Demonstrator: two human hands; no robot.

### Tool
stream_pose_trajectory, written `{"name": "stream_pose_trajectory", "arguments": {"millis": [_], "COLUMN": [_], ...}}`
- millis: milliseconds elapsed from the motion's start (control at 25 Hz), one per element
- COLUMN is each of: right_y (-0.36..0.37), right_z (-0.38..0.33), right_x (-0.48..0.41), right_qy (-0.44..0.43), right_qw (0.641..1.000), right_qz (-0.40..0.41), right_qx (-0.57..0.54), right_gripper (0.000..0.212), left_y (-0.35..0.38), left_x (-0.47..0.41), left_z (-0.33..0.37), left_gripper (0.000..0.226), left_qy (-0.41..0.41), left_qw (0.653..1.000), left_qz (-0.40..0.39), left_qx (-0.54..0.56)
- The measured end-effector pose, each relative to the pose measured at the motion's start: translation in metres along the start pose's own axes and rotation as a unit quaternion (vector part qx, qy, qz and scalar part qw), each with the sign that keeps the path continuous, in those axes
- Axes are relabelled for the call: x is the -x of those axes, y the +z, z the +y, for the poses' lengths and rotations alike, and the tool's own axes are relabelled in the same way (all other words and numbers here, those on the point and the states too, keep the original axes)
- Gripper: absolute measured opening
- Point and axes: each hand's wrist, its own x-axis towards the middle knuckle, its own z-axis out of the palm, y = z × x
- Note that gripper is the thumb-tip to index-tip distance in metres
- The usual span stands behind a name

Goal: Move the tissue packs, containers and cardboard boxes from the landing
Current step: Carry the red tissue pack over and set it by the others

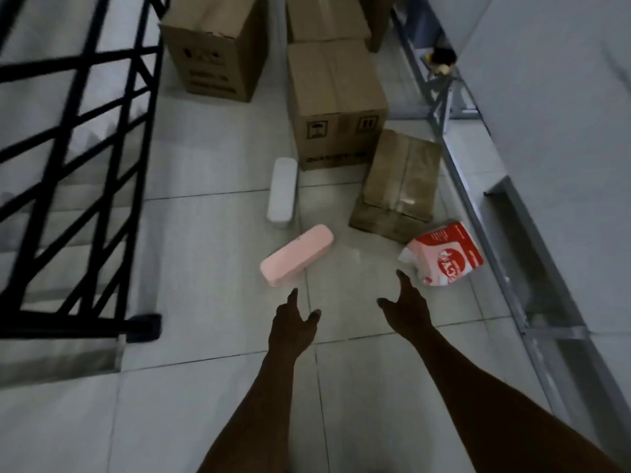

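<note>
Both hands reach out empty with fingers spread: left hand (292,324) just short of the pink oblong plastic container (296,255), right hand (408,307) beside the red-and-white tissue pack (445,256), apparently readying pickups.

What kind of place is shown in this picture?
Probably a stair landing used for storage: a black railing beside steps, cardboard boxes on the tiled floor, and a metal shelf frame on the right.

From my station I see the left hand (292,327) and the right hand (406,310), both bare. The left forearm (252,404) and right forearm (495,397) are bare too, as far up as I can see. Both are long and lean. Nails and finer detail are blurred.
</note>
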Motion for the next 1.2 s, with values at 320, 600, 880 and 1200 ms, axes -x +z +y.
{"name": "stream_pose_trajectory", "arguments": {"millis": [320, 600, 880, 1200], "right_y": [-0.068, -0.126, -0.145, -0.117], "right_z": [0.115, 0.229, 0.288, 0.312], "right_x": [-0.142, -0.295, -0.435, -0.461], "right_qy": [0.082, 0.065, 0.056, 0.01], "right_qw": [0.996, 0.998, 0.998, 0.984], "right_qz": [0.021, -0.001, -0.037, -0.098], "right_qx": [-0.031, 0.001, 0.0, -0.151], "right_gripper": [0.082, 0.076, 0.1, 0.109], "left_y": [0.136, 0.305, 0.396, 0.415], "left_x": [-0.116, -0.208, -0.287, -0.315], "left_z": [0.112, 0.19, 0.216, 0.195], "left_gripper": [0.075, 0.064, 0.079, 0.088], "left_qy": [0.005, 0.002, 0.014, 0.035], "left_qw": [0.998, 0.999, 0.998, 0.984], "left_qz": [-0.053, -0.038, -0.019, 0.025], "left_qx": [-0.035, 0.005, 0.064, 0.172]}}
